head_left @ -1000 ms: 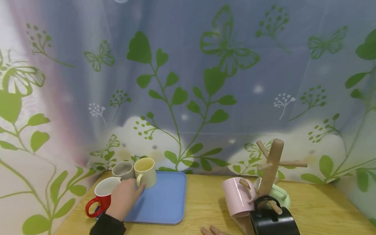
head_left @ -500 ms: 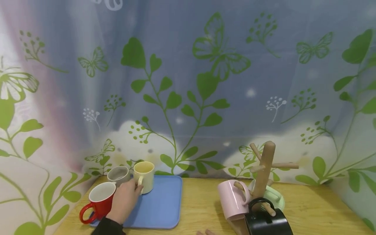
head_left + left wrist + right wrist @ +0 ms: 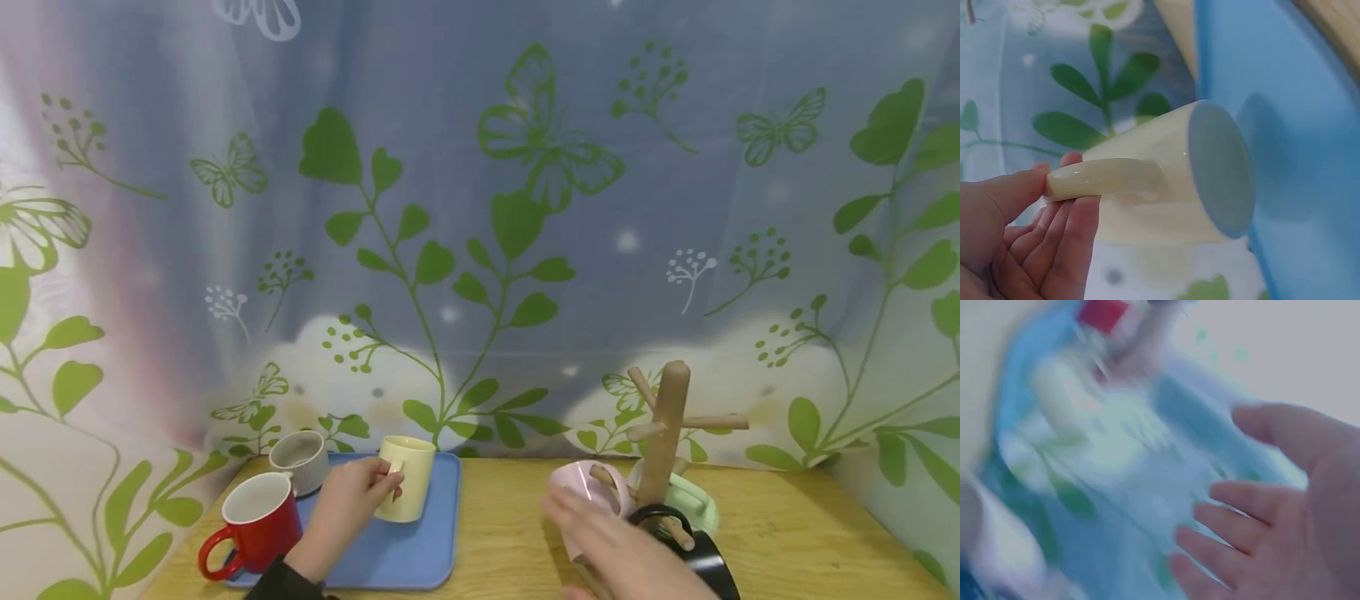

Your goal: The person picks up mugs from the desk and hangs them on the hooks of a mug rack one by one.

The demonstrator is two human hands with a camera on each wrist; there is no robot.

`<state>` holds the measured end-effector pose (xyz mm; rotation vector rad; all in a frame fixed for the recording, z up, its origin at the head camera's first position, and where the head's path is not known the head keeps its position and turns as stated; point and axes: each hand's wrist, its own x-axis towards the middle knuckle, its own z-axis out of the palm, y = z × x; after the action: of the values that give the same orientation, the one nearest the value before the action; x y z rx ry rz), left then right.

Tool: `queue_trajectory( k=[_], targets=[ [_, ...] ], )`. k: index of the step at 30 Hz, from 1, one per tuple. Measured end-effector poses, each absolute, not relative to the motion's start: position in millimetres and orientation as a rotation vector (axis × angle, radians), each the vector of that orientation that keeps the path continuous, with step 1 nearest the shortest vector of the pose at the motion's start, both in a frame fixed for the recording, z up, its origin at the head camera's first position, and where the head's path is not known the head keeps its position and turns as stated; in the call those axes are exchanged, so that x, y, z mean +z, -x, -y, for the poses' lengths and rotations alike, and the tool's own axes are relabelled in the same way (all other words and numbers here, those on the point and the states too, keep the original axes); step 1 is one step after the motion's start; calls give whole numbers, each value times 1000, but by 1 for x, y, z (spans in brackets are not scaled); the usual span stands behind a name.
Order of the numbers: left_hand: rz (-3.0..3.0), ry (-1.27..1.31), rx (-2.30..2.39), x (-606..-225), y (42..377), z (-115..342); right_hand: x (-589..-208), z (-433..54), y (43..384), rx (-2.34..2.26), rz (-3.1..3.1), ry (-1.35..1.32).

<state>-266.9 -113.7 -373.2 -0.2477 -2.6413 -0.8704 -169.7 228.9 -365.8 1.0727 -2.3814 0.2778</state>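
Note:
A pale yellow mug [image 3: 411, 483] is held by its handle between the thumb and fingers of my left hand [image 3: 352, 500]. In the left wrist view the mug [image 3: 1160, 219] hangs above the blue tray [image 3: 1316, 175], its base apart from it and its shadow falling there. My right hand [image 3: 622, 542] has its fingers straight and holds nothing. It passes in front of a pink mug [image 3: 581, 477] and partly hides it. That mug hangs on a wooden mug tree [image 3: 665, 442], along with a black mug [image 3: 708, 562] and a light green mug [image 3: 693, 500].
A red mug [image 3: 264, 525] with a white inside and a grey mug [image 3: 300, 462] stand at the left of the blue tray [image 3: 438, 550]. The tray lies on a wooden table [image 3: 510, 500]. Behind the table hangs a patterned curtain [image 3: 480, 250].
My left hand has taken the yellow mug by its handle, lifted it and moved it right. My right hand has risen into view from the bottom edge, in front of the pink mug.

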Motion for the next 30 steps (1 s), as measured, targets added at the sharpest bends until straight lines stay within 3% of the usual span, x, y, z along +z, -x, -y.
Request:
queue_trajectory(
  k=[3,7,14,21,30],
  targets=[
    [2629,305,-922,-364,265,101,-316,-252,152,290,2152,-817],
    [2628,372,-984,-349,264,81,-294,-285,152,340,2011,-607],
    [2621,632,-955,-312,270,36,-294,-315,152,401,2276,-340],
    [2541,951,-839,-262,277,-29,-296,-321,149,438,2416,-268],
    [2486,1006,-730,-245,289,-89,-287,-314,144,428,2503,-217]
  ],
)
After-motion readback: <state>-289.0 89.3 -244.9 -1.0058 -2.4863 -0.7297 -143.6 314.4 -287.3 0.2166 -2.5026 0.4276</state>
